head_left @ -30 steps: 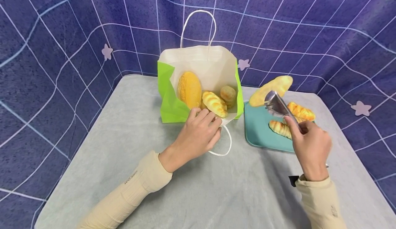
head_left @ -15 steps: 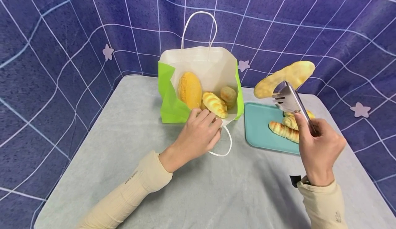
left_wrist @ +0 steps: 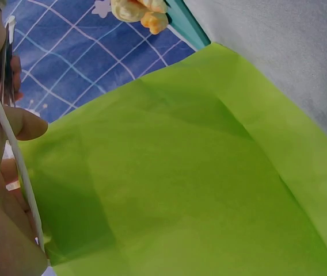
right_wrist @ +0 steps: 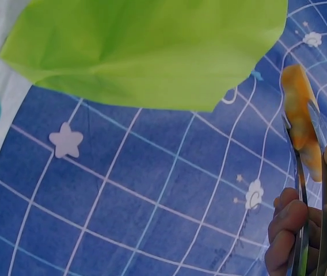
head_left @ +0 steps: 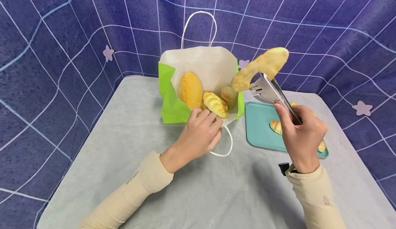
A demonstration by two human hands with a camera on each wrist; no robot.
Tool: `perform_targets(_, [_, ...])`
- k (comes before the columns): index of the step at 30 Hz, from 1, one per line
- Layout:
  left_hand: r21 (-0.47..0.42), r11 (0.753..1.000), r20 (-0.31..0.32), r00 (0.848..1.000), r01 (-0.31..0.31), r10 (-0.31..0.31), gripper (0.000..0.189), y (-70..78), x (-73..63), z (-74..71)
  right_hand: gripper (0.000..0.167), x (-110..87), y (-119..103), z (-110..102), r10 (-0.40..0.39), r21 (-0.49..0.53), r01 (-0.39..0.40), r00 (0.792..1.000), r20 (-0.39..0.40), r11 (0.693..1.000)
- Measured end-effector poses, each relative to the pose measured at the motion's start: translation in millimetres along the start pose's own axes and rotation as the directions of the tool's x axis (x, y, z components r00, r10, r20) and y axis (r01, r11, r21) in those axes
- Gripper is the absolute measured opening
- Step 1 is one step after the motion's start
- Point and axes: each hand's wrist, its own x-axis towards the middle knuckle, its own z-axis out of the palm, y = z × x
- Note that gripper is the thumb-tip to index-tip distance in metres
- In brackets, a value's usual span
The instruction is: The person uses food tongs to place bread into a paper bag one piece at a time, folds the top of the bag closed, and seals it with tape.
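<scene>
My left hand point(head_left: 201, 132) grips the front rim of a green paper bag point(head_left: 168, 95), its fingers curled over the edge. Inside the bag lie a long orange-yellow bread point(head_left: 189, 91), a ridged roll point(head_left: 215, 104) and a round bun point(head_left: 228, 96). In my right hand point(head_left: 303, 134) is a pair of metal tongs point(head_left: 278, 93), pinched between thumb and fingers. The tongs clamp a long pale-yellow bread point(head_left: 263, 66), raised beside the bag's right rim; in the right wrist view this long bread point(right_wrist: 300, 109) sits between both arms of the tongs.
A teal tray point(head_left: 263, 136) with several breads stands on the grey table point(head_left: 216, 194) to the right, partly behind my right hand. The bag's white front handle point(head_left: 229, 143) droops below my left hand. A blue patterned cloth point(head_left: 130, 26) hangs behind.
My right hand lifted the long bread with the tongs up from over the tray, first rightward, then left toward the bag. My left hand stayed at the bag's rim.
</scene>
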Motion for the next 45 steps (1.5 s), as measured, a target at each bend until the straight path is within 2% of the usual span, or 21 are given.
perform_targets(8, [0.0,1.0,0.003,1.0,-0.007,0.007,0.018,1.8,0.8,-1.1,0.033,3.2,-4,16,-0.044,-0.046,0.047,0.998,0.051,0.998])
perform_targets(13, [0.004,1.0,-0.001,1.0,-0.007,0.007,0.015,1.8,0.5,-0.6,0.035,4.9,-9,29,-0.034,-0.077,0.04,0.996,0.084,0.996])
perform_targets(24, [0.018,1.0,0.015,1.0,-0.017,0.017,0.018,4.8,3.6,-0.1,0.039,7.6,-18,54,-0.065,-0.054,0.074,0.988,0.141,0.996])
perform_targets(33, [0.038,0.999,0.046,0.999,-0.024,0.022,0.017,4.1,2.8,0.4,0.044,2.1,-26,60,-0.057,-0.083,0.077,0.973,0.222,0.994])
perform_targets(45, [0.023,1.0,0.039,0.999,-0.001,0.0,0.016,0.6,0.2,-2.1,0.038,-2.4,-18,52,-0.032,-0.064,0.045,0.98,0.198,0.997])
